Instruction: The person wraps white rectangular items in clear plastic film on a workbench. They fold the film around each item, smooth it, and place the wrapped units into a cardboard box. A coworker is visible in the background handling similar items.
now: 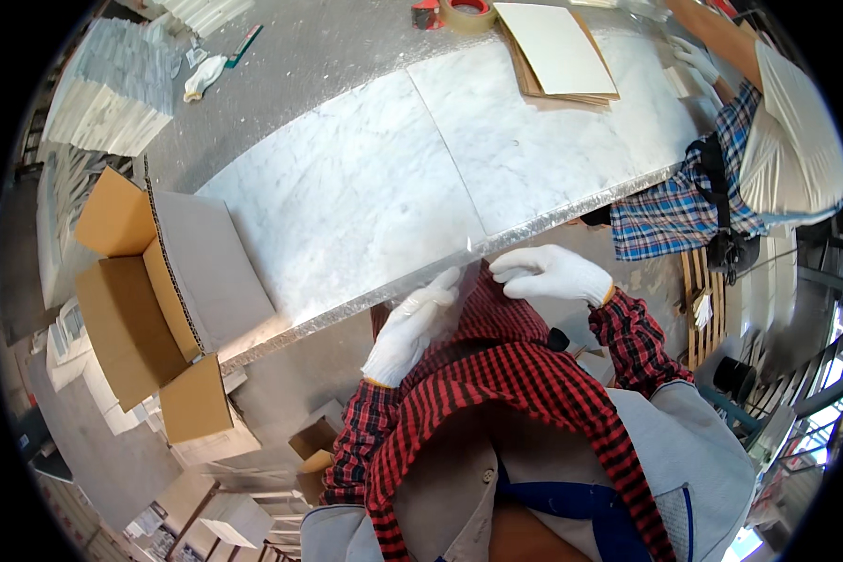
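Observation:
My left hand, in a white knit glove, is at the table's front edge with a thin clear plastic film at its fingers. The film is see-through, so its full outline is hard to make out. To the right, my right hand wears the same kind of glove. Its fingers point left toward the film, with the thumb apart from them. Beyond both hands lie white marble-look slabs with a straight seam between them.
An open cardboard box stands at the table's left end. Cardboard sheets with a white top sheet and a tape roll lie at the back. A co-worker in a plaid garment stands at right. Stacked slabs are far left.

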A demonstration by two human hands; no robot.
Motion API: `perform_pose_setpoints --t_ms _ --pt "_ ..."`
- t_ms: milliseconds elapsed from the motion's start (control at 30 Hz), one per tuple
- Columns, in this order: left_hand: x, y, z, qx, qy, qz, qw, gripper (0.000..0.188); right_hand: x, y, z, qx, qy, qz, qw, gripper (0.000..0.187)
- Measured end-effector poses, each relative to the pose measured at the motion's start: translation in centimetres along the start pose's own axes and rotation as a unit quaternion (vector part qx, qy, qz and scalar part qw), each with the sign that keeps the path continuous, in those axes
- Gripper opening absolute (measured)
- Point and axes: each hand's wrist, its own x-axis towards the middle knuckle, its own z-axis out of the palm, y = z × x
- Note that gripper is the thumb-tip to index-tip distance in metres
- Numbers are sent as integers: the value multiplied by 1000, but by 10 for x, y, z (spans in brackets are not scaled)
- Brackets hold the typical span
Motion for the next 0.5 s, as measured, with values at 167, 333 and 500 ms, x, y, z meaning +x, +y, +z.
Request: perform_pose_setpoints --t_ms 167,333,500 --pt "9 -6 -14 238 -63 -1 969 24 15 -23 5 5 -38 7 999 63" --pt "29 -9 -1 283 -10 34 958 24 29 -17 7 22 1 -138 990 60" --pt "39 -18 -5 303 75 22 950 21 42 -16 -28 -81 -53 -55 994 17"
